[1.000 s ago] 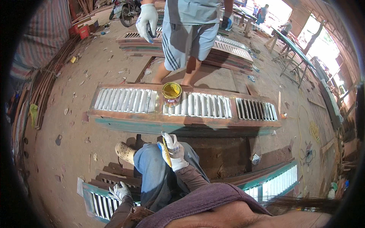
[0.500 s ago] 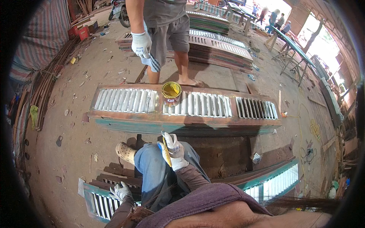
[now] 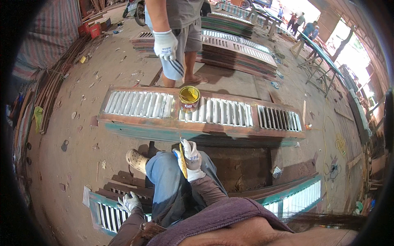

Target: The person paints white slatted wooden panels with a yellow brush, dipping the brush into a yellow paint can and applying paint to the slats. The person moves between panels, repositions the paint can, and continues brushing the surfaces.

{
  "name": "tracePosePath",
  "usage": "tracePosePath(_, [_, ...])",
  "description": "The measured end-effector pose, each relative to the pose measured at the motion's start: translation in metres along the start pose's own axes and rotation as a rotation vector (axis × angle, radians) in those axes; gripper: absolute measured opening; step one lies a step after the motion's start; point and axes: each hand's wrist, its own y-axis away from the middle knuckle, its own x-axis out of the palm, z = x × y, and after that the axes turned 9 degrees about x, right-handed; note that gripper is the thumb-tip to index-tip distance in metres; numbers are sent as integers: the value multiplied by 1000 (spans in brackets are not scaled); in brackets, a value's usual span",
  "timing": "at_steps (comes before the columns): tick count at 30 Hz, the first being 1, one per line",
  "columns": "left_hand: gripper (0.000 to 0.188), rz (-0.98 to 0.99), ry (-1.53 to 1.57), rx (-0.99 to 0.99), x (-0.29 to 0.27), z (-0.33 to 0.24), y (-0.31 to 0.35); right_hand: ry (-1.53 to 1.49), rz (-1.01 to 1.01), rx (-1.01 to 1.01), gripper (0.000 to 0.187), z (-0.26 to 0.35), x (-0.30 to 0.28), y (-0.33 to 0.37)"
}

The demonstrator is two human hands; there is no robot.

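My right hand (image 3: 191, 160), in a white glove with blue on it, is closed around a slim yellow tool (image 3: 183, 162) held over my knee; its exact kind is unclear. In front of it lies a brown louvred wooden shutter (image 3: 143, 119) with pale slats, stacked on a green-edged one. An open tin (image 3: 189, 104) with yellow inside its rim stands on that shutter. My left hand (image 3: 130, 203), gloved too, rests with fingers apart on the edge of a green-framed louvred shutter (image 3: 97, 213) beside me.
Across the shutter stands another person with a white-gloved hand (image 3: 166, 44). Behind them are stacked shutters (image 3: 242, 53). A long panel rests on trestles (image 3: 318, 67) at the far right. A yellow cord (image 3: 340, 143) lies on the floor, and timber lengths (image 3: 45, 96) line the left.
The view has shifted slightly. The other person's gloved hand has moved a little and turned. My right hand still holds the yellow tool; my left hand remains on the shutter.
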Motion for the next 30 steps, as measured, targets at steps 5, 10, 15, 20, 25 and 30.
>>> tracePosePath(5, [42, 62, 1, 9, -9, -2, -2, 56, -21, -50, 51, 2, -4, -5])
tracePosePath(10, [46, 117, 7, -19, -15, 5, -4, -890, 222, 748, 19, -5, -1, -36])
tracePosePath(15, [41, 66, 53, 1, -18, 3, -6, 269, -156, -29, 31, -33, -8, -93])
tracePosePath(20, [38, 22, 36, 12, -13, 4, -4, 548, -176, -194, 40, -56, 0, -161])
tracePosePath(25, [40, 90, 57, 0, -27, -3, -6, 869, 78, -137, 36, -55, 11, -209])
tracePosePath(30, [48, 203, 42, -13, -27, -6, -6, 1126, -68, -307, 28, -91, 54, -249])
